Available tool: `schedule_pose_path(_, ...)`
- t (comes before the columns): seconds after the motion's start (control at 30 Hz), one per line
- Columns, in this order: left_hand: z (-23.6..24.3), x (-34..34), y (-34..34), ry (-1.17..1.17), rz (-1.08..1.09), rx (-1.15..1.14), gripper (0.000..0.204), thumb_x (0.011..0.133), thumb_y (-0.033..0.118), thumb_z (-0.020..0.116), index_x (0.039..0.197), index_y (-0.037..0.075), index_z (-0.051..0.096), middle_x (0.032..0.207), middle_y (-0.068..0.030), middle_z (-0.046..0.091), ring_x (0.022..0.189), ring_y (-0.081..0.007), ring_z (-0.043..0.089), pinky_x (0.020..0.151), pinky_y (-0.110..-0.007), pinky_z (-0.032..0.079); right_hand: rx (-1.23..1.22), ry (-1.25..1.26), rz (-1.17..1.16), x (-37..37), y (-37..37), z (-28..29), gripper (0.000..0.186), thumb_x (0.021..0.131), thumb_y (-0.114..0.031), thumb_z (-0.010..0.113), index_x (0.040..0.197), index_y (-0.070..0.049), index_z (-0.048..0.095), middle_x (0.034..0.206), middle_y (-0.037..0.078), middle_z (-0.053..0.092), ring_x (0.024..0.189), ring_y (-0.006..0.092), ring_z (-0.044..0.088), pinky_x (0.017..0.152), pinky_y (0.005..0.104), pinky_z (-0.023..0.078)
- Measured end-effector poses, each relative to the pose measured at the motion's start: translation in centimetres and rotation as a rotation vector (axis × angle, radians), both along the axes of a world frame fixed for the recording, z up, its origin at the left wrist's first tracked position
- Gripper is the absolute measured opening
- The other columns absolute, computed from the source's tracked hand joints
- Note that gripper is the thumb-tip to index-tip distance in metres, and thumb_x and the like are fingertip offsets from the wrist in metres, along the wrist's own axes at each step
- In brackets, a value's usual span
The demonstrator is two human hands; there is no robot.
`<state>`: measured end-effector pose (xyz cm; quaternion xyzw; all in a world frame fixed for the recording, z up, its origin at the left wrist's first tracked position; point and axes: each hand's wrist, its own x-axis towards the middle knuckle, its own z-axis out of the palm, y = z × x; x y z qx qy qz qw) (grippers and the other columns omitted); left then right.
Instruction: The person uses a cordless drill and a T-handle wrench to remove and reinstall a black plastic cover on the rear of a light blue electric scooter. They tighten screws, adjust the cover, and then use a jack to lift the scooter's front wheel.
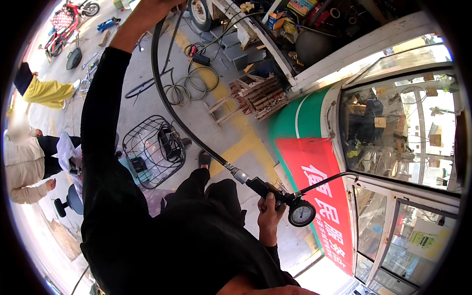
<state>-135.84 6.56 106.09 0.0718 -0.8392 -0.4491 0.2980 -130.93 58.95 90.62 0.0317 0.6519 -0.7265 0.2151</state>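
Observation:
My right hand (269, 212) grips the black handle of a tyre inflator gun (268, 189), whose round pressure gauge (301, 214) hangs just right of my fingers. A thick black air hose (169, 110) runs from the gun's metal fitting up and left to my left hand (147, 12). That hand is raised at the top of the view on a black-sleeved arm and closed around the hose. A thin black hose (324, 179) leaves the gauge and curves right toward the kiosk.
A wire basket (152, 150) stands on the concrete below my arm. Coiled cables (189, 86) and stacked wood (258, 96) lie further off. A glass-fronted kiosk (403, 128) with a red banner (319, 191) fills the right. A person in yellow (46, 91) and a seated person (22, 164) are left.

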Motion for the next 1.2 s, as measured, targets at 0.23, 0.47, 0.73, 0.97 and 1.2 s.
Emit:
schedule_pose_path(0.23,-14.0,-4.0,-13.6,-0.368,0.256,0.053,0.044,0.096,0.033,0.057,0.129,0.004,0.05,0.108,-0.0128,0.067,0.079,-0.0165,0.065,0.071,-0.031,0.051,0.192,0.185,0.087,-13.3,-6.3,3.8,0.024,0.09,-0.013,0.066,0.108,0.001,0.068,0.072,-0.004,0.056,0.054,0.0021,0.043,0.048,0.0192,0.031)
schedule_pose_path(0.47,-35.9,0.6,-2.6,-0.788,0.134,0.201,0.069,0.091,0.027,0.065,0.143,-0.006,0.036,0.14,-0.0253,0.049,0.12,-0.0319,0.058,0.098,-0.038,0.047,0.262,0.267,0.026,-27.3,-16.2,4.8,0.025,0.09,-0.024,0.07,0.077,-0.007,0.056,0.058,-0.006,0.044,0.046,0.0023,0.034,0.042,0.0226,0.021)
schedule_pose_path(0.73,-38.3,7.4,7.5,-0.843,0.346,0.367,0.053,0.086,0.022,0.066,0.13,-0.005,0.051,0.119,-0.0261,0.057,0.091,-0.0339,0.066,0.084,-0.042,0.051,0.316,0.637,0.16,-32.2,-26.6,4.2,0.021,0.091,-0.017,0.069,0.098,0.003,0.068,0.079,-0.001,0.061,0.071,0.0067,0.053,0.064,0.0233,0.044)
schedule_pose_path(0.97,-38.2,3.7,-2.8,-0.707,0.648,0.436,0.062,0.086,0.012,0.067,0.14,-0.005,0.04,0.136,-0.0257,0.048,0.113,-0.0361,0.058,0.096,-0.04,0.046,0.331,0.673,0.338,-28.1,-34.6,-1.7,0.031,0.09,-0.006,0.068,0.117,0.0,0.056,0.108,0.007,0.064,0.098,0.0157,0.062,0.084,0.03,0.05)
schedule_pose_path(1.2,-25.2,-12.2,-18.8,-0.636,0.259,-0.396,0.08,0.072,0.011,0.079,0.143,0.01,0.042,0.154,-0.0223,0.024,0.142,-0.0413,0.024,0.114,-0.05,0.025,0.53,0.905,0.124,-35.2,-44.1,4.4,0.029,0.088,-0.012,0.071,0.11,0.002,0.059,0.098,0.008,0.065,0.085,0.0161,0.062,0.074,0.032,0.05)
